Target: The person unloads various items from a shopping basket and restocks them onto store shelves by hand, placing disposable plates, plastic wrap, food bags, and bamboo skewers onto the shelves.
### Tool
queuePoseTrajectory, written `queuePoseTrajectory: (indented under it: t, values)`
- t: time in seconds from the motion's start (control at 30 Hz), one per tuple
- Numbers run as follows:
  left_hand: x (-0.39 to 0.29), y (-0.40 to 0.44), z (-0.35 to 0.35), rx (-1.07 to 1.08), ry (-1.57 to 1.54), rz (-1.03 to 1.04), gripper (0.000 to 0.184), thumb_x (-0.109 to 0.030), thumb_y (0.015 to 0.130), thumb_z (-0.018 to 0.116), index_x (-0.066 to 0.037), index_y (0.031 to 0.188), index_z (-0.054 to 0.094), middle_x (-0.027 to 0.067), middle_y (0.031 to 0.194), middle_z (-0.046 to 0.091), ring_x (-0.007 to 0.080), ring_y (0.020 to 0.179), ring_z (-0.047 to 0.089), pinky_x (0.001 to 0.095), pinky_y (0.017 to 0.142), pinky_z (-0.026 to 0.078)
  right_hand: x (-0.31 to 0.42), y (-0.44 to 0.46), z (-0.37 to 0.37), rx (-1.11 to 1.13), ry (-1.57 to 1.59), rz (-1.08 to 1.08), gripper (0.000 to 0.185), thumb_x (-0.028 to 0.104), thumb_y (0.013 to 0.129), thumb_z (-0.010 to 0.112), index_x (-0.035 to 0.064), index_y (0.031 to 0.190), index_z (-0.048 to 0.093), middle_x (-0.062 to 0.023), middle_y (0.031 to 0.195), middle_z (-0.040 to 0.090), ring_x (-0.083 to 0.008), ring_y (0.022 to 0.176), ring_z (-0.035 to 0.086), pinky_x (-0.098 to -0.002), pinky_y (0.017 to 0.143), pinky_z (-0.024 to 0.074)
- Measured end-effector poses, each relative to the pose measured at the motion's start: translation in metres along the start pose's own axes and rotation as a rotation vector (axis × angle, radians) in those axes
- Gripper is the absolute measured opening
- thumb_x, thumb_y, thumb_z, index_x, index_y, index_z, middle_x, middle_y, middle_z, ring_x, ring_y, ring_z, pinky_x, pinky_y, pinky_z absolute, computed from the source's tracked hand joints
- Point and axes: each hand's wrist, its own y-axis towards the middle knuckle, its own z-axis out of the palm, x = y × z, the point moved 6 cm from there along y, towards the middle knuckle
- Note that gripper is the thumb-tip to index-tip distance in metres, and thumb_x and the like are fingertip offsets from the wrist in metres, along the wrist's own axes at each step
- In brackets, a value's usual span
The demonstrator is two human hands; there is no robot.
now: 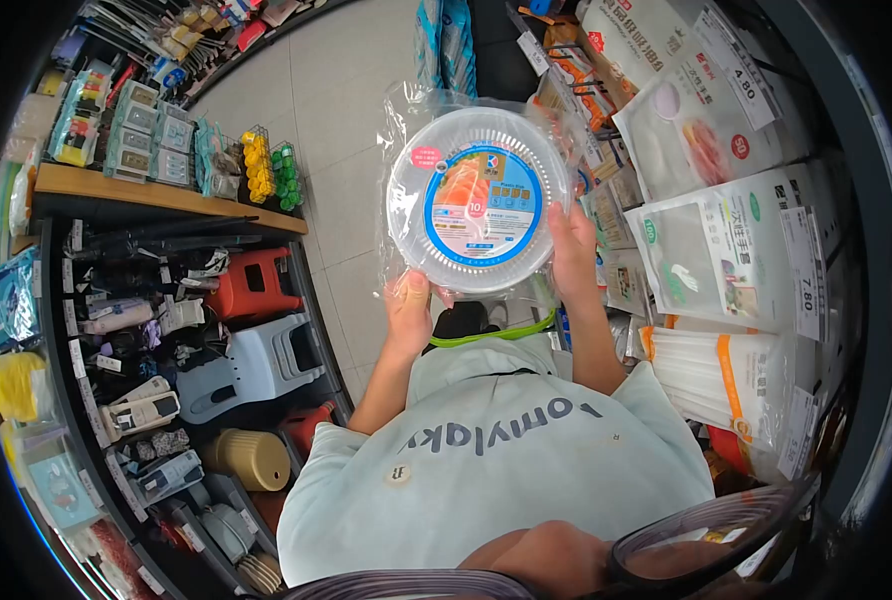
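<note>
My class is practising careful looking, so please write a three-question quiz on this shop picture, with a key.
1. Open question: what do the left hand and right hand hold together?
2. True or false: the grey-blue stool is on the left side of the picture.
3. Multiple choice: what colour is the ring around the round label? A green, B blue, C red.

Key:
1. A clear-wrapped pack of round dishes.
2. True.
3. B.
</note>
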Motion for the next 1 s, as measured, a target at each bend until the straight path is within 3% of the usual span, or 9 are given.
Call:
queuePoseTrajectory:
  t: [0.2,0.3,0.5,0.57,0.63,0.7,0.83,0.87,1.0]
  values:
    - [0.007,0.004,-0.01,-0.436,0.186,0.142,0.035,-0.029,0.104,0.044,0.001,0.114,0.06,0.0119,0.109,0.065,0.0204,0.1,0.062,0.0324,0.089,0.047,-0.006,-0.006,0.003,-0.021,-0.005,0.046,0.039,0.023,0.102,0.052,-0.0023,0.131,0.053,-0.009,0.117,0.064,-0.0098,0.103,0.056,-0.0271,0.09,0.0448]
    - [0.005,0.017,-0.013,-0.59,-0.114,0.161,0.033,-0.024,0.103,0.045,0.0,0.124,0.054,0.011,0.121,0.06,0.0212,0.11,0.06,0.0341,0.096,0.046,-0.015,-0.015,0.007,0.008,-0.116,0.199,0.04,0.023,0.1,0.056,-0.0006,0.132,0.053,-0.0057,0.108,0.066,-0.0091,0.094,0.058,-0.0266,0.082,0.0473]
    - [0.051,0.031,-0.038,-0.581,-0.435,-0.069,0.036,-0.025,0.101,0.048,0.0,0.127,0.049,0.0109,0.112,0.061,0.0216,0.096,0.063,0.0367,0.089,0.049,-0.004,-0.037,0.048,0.519,-0.263,-0.011,0.037,0.02,0.095,0.064,0.0004,0.126,0.058,-0.0038,0.09,0.067,-0.0103,0.075,0.061,-0.026,0.066,0.0479]
    - [0.068,0.033,-0.016,0.095,-1.086,-0.269,0.038,-0.03,0.1,0.047,0.002,0.122,0.05,0.0085,0.092,0.056,0.0182,0.075,0.057,0.033,0.075,0.048,-0.008,-0.049,0.062,0.768,-0.211,0.064,0.026,0.017,0.093,0.065,0.0009,0.114,0.066,-0.0068,0.092,0.07,-0.0112,0.072,0.062,-0.0258,0.064,0.0478]
    - [0.066,0.03,-0.007,-0.018,-1.044,-0.354,0.046,-0.039,0.098,0.047,0.002,0.119,0.05,0.0057,0.079,0.048,0.0145,0.059,0.047,0.0319,0.067,0.042,-0.008,-0.047,0.064,0.717,-0.227,0.007,0.025,0.019,0.093,0.065,0.0013,0.11,0.067,-0.0062,0.084,0.067,-0.0122,0.069,0.061,-0.0263,0.062,0.0473]
    - [0.068,0.03,0.002,0.208,-1.095,-0.299,0.064,-0.052,0.093,0.05,0.005,0.123,0.047,0.0112,0.086,0.053,0.0162,0.059,0.051,0.0274,0.06,0.042,-0.004,-0.041,0.061,0.59,-0.267,-0.11,0.025,0.024,0.091,0.066,0.0021,0.102,0.069,-0.0048,0.068,0.062,-0.014,0.062,0.061,-0.0273,0.058,0.0462]
    - [0.059,0.03,0.014,0.363,-1.131,-0.324,0.073,-0.058,0.089,0.052,0.006,0.124,0.046,0.0108,0.079,0.053,0.014,0.05,0.047,0.0253,0.054,0.04,0.002,-0.04,0.063,0.595,-0.33,-0.12,0.023,0.024,0.089,0.067,0.0025,0.097,0.069,-0.0055,0.075,0.067,-0.0145,0.063,0.06,-0.0274,0.061,0.046]
    - [0.061,0.029,0.013,0.253,-1.076,-0.422,0.06,-0.053,0.094,0.045,0.003,0.114,0.047,0.009,0.063,0.046,0.0158,0.04,0.039,0.0352,0.07,0.044,-0.003,-0.04,0.062,0.598,-0.331,-0.118,0.023,0.024,0.089,0.067,0.0025,0.097,0.069,-0.0055,0.075,0.067,-0.0145,0.063,0.06,-0.0274,0.061,0.046]
    - [0.079,0.026,0.024,0.439,-1.385,-0.496,0.049,-0.045,0.096,0.046,0.0,0.113,0.049,0.0075,0.068,0.049,0.0142,0.047,0.046,0.0334,0.068,0.047,-0.026,-0.046,0.068,0.588,-0.343,-0.121,0.045,0.025,0.088,0.069,0.0009,0.123,0.056,-0.0115,0.112,0.06,-0.0171,0.085,0.061,-0.0296,0.074,0.0516]
